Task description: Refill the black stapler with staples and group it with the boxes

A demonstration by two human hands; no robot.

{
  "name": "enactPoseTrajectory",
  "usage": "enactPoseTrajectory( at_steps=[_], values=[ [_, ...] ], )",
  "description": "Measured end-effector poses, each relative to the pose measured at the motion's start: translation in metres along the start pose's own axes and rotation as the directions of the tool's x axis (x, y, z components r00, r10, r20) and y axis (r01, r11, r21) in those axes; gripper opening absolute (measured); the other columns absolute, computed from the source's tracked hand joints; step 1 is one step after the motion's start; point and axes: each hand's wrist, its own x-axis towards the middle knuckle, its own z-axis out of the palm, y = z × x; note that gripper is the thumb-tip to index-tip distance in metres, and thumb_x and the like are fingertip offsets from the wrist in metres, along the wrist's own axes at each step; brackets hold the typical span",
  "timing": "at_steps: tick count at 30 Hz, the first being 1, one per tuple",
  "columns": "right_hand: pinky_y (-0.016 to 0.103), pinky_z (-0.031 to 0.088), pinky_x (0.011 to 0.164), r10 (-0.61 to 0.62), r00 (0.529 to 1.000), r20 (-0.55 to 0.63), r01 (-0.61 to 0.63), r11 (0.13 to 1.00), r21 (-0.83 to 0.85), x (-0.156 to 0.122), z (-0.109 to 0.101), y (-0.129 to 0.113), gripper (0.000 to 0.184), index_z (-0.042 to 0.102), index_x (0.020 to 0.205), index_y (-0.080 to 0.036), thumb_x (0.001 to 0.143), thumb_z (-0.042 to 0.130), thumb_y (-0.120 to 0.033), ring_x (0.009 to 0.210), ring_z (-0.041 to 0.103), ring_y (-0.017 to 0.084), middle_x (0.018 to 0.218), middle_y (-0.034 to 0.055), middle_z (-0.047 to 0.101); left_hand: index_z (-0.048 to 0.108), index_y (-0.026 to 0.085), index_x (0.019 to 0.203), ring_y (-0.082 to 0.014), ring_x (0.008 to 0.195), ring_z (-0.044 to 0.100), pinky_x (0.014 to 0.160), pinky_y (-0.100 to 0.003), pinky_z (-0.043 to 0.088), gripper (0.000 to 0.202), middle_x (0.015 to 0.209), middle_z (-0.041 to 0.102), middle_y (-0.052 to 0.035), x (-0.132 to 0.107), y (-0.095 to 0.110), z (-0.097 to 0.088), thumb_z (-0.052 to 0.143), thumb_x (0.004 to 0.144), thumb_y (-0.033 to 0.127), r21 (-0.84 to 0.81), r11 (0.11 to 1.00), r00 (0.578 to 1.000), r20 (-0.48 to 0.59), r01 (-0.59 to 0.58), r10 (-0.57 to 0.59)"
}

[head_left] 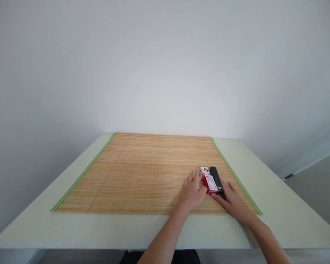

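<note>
On the right part of a bamboo mat (143, 172), a small red box with a white label (210, 184) lies flat. A smaller white box with a dark print (205, 170) adjoins its far end. Close along their right side lies a long black object with a rounded far end (216, 179), like a stapler. My left hand (193, 192) is at the boxes' left side, fingers spread, thumb by the red box's near corner. My right hand (233, 201) rests at the black object's right side, fingers stretched out, its thumb by the near ends. Some right fingertips are partly hidden.
The mat has green edging (236, 176) on both sides and lies on a white table (280, 205). A plain white wall (165, 73) rises behind the table. A small dark item (288, 176) shows beyond the table's right edge.
</note>
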Motion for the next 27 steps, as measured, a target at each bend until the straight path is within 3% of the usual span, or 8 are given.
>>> enactPoseTrajectory(
  at_steps=[14,19,23,25,27],
  values=[
    [0.056,0.019,0.125,0.026,0.999,0.025,-0.027,0.998,0.061,0.002,-0.004,-0.003,0.073,0.030,0.159,-0.026,0.096,0.051,-0.055,0.144,0.046,0.031,0.158,0.0105,0.047,0.015,0.026,0.165,-0.0326,0.150,0.032,0.127,-0.051,0.014,0.085,0.166,0.033,-0.0007,-0.001,-0.001,0.001,0.048,0.087,0.032,0.051,0.998,0.998,-0.039,-0.043,0.045],
    [0.055,0.022,0.125,0.031,0.999,-0.006,-0.031,0.998,0.062,-0.001,-0.002,0.002,0.076,0.029,0.161,-0.026,0.095,0.053,-0.057,0.145,0.045,0.031,0.158,0.0095,0.048,0.013,0.027,0.165,-0.0309,0.153,0.028,0.128,-0.049,0.015,0.086,0.168,0.030,-0.0012,-0.006,-0.003,-0.005,0.051,0.088,0.034,-0.005,0.997,0.997,-0.002,-0.079,0.079],
    [0.051,0.031,0.123,0.123,0.990,-0.069,-0.109,0.978,0.176,-0.007,-0.012,-0.006,0.094,0.015,0.165,-0.022,0.091,0.059,-0.062,0.151,0.036,0.031,0.166,0.0128,0.033,0.035,0.026,0.159,-0.0276,0.153,0.030,0.129,-0.044,0.017,0.070,0.164,0.037,-0.0040,-0.020,-0.016,-0.044,0.050,0.091,0.032,0.079,0.988,0.980,-0.139,-0.133,0.143],
    [0.051,0.029,0.125,0.172,0.971,-0.166,-0.132,0.964,0.231,-0.008,-0.020,-0.028,0.094,0.014,0.165,-0.024,0.092,0.059,-0.061,0.153,0.032,0.031,0.167,0.0111,0.030,0.045,0.025,0.154,-0.0260,0.152,0.032,0.129,-0.043,0.015,0.059,0.162,0.041,-0.0051,-0.031,-0.030,-0.075,0.046,0.095,0.033,0.203,0.971,0.960,-0.223,-0.123,0.168],
    [0.051,0.026,0.127,0.201,0.922,-0.330,-0.118,0.960,0.254,-0.006,-0.022,-0.065,0.076,0.024,0.163,-0.028,0.097,0.051,-0.056,0.154,0.030,0.029,0.165,0.0077,0.035,0.047,0.022,0.152,-0.0254,0.152,0.031,0.129,-0.043,0.015,0.056,0.162,0.041,-0.0067,-0.042,-0.046,-0.105,0.041,0.098,0.036,0.344,0.937,0.950,-0.264,-0.068,0.166]
  ],
)
